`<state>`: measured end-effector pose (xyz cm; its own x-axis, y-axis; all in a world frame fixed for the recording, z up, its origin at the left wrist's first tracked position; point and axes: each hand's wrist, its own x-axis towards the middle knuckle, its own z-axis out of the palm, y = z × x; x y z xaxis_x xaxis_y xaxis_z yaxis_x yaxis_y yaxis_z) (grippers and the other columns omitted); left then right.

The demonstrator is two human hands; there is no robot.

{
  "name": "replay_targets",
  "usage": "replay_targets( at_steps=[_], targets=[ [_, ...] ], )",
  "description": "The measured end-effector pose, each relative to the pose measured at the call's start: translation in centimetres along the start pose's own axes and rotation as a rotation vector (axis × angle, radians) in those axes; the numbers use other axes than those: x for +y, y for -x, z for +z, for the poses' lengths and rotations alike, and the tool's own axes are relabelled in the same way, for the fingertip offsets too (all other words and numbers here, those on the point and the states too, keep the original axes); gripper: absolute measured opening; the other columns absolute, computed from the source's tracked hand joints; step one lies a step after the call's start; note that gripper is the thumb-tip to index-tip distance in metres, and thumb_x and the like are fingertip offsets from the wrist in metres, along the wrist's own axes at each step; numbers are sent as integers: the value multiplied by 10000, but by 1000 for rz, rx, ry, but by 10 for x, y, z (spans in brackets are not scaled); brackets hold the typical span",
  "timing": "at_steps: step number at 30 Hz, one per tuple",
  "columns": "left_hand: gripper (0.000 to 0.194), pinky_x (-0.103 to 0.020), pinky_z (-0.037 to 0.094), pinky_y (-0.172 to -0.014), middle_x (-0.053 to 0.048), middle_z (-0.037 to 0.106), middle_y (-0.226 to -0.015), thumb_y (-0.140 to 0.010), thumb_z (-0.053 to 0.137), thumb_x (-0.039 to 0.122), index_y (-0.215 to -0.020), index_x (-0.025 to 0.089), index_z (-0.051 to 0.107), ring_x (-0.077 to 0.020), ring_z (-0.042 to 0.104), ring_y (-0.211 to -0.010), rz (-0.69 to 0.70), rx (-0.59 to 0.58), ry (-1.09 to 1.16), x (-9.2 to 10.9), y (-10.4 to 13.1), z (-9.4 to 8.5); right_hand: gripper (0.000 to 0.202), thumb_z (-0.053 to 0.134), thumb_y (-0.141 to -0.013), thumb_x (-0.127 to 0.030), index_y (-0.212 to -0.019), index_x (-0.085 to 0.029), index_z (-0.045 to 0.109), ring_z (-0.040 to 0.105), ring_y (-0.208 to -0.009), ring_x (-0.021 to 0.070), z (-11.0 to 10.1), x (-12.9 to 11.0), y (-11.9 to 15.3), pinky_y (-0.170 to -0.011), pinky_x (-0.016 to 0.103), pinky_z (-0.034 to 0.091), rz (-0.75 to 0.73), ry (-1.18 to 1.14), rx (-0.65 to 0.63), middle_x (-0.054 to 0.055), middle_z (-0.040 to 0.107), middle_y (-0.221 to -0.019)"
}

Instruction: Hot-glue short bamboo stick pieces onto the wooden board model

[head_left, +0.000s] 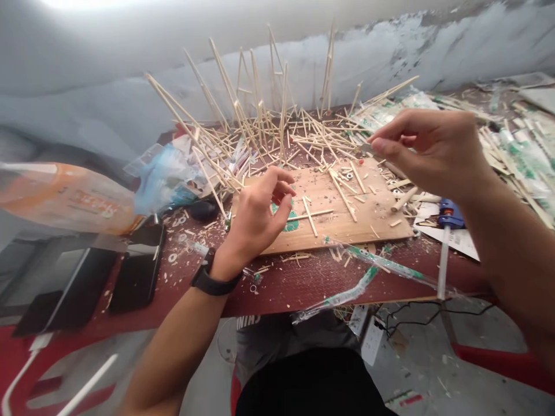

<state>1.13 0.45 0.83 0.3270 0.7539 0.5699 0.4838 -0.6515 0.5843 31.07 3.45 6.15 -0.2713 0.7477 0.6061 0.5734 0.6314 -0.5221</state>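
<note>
My left hand (264, 211), a black band on its wrist, hovers at the left part of a wooden board (381, 216). Its fingers curve loosely, with a gap between thumb and forefinger. Two thin wooden sticks (309, 216) lie crossed on the board just right of the thumb, partly over a green printed mark (291, 224). My right hand (429, 150) is raised above the board's far right corner, thumb and forefinger pinched together. A small grey, blade-like piece (367, 149) shows at those fingertips; its exact kind is unclear.
Stick frames (255, 110) stand among loose sticks at the back. A blue glue gun (451, 214) lies right, wrapped sticks (520, 150) beyond it. Clear wrappers (385, 263) cross the front edge. Left are a phone (137, 268), a black mouse (203, 210) and an orange-labelled bag (73, 196).
</note>
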Motion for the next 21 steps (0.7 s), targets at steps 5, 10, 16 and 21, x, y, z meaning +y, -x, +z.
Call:
replay_targets(
  at_steps=[5, 10, 16, 21],
  targets=[
    [186, -289, 618, -756, 11, 791, -901, -954, 587, 96, -1097, 215, 590, -139, 775, -799, 20, -14, -19, -3, 0, 0, 239, 762, -960, -408, -820, -215, 782, 614, -693, 83, -38, -10, -7, -677, 327, 498, -16, 202, -43, -3, 732, -748],
    [202, -306, 582, -746, -13, 773, -914, -970, 554, 103, -1143, 201, 591, -153, 751, -791, 54, -137, -38, -4, 1, 1, 409, 682, -974, -622, -1007, -244, 833, 664, -828, 108, -81, -19, -9, -813, 435, 482, 173, 519, -9, -28, 785, -871],
    [212, -340, 545, -765, -61, 764, -953, -998, 536, 140, -1194, 188, 598, -205, 748, -857, 42, -296, -107, -6, 6, 7, 42, 849, -902, -163, -893, -198, 828, 564, -638, 97, -102, -16, -6, -761, 392, 452, 728, 854, -353, -8, 728, -731],
    [235, -355, 537, -802, -74, 757, -968, -980, 550, 126, -1203, 176, 605, -212, 721, -839, 46, -331, -152, -7, 8, 7, 107, 885, -854, -164, -828, -200, 788, 614, -716, 178, -105, 5, 38, -790, 400, 447, 775, 705, -491, 80, 754, -824]
  ],
)
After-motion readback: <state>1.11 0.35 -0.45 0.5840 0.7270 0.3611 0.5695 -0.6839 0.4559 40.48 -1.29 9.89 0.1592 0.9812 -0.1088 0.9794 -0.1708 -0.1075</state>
